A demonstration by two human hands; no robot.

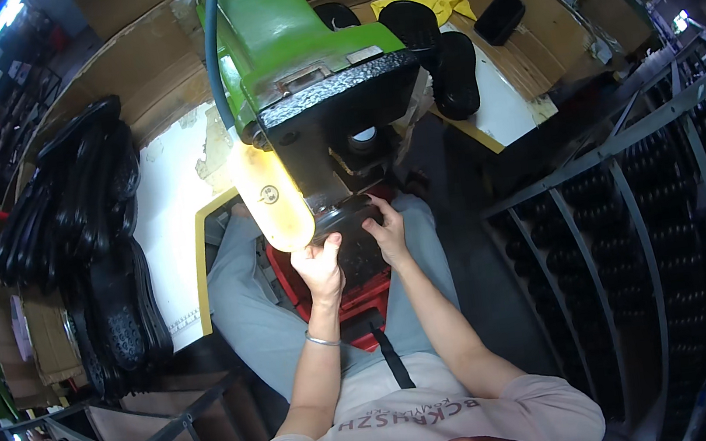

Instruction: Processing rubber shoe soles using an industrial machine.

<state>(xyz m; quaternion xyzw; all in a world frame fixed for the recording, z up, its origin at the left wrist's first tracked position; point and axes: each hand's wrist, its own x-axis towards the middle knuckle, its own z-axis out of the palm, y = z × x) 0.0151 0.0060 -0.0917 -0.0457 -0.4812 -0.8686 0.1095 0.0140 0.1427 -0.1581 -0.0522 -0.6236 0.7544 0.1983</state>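
**Black piece held at the machine head by both hands**

The black piece (342, 218) sits mid-frame, just under the dark head plate (339, 107) of a green machine (302, 24). The right hand (388, 232) grips its right end between thumb and fingers. The left hand (321, 268) is at the other end, fingers curled and thumb raised beside the near edge; the yellow guard (273, 199) stands close over it, and I cannot tell how firmly it grips. Whether the piece touches the machine is too dark to tell.

Good handling here, in my judgement, means keeping both ends supported and level, with thumbs at the near edge and fingertips away from the mechanism. The left knuckles seem to have little room by the guard, so that side deserves the most care. A light, even hold should turn the piece more smoothly than a pinch at one end.

As for writing, the guard carries a small round mark, and a pale plate (365, 55) on the green casing is too small to read. The pale shirt (427, 396) at lower centre bears printed lettering, upside down in the frame.

Farther out, black soles (97, 181) are piled at left, more soles (454, 76) lie at upper right near a yellow cloth (432, 3), and a metal rack (623, 196) fills the right.
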